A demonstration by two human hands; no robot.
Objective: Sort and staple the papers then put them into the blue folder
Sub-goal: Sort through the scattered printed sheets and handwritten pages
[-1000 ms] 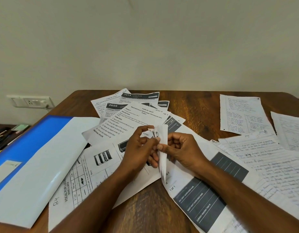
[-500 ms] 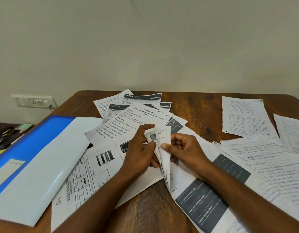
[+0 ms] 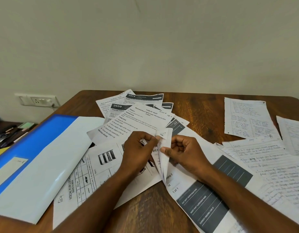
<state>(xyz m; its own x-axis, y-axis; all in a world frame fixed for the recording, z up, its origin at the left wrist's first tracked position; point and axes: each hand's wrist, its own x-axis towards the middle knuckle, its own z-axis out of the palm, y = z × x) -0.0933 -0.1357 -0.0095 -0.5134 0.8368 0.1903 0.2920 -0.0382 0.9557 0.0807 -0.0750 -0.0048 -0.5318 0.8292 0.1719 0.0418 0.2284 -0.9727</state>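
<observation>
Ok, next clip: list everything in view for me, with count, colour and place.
blue folder: one, blue and white, left side of the table.
printed sheets: several, white with black or grey print, fanned across the middle.
handwritten sheets: several, white, right side.
folded paper: one, white, held up between both hands.
table: one, brown wood.
wall socket: one, white, wall at left.
stapler: none visible.
left hand: pinches the folded paper's top corner.
right hand: pinches its edge.
</observation>
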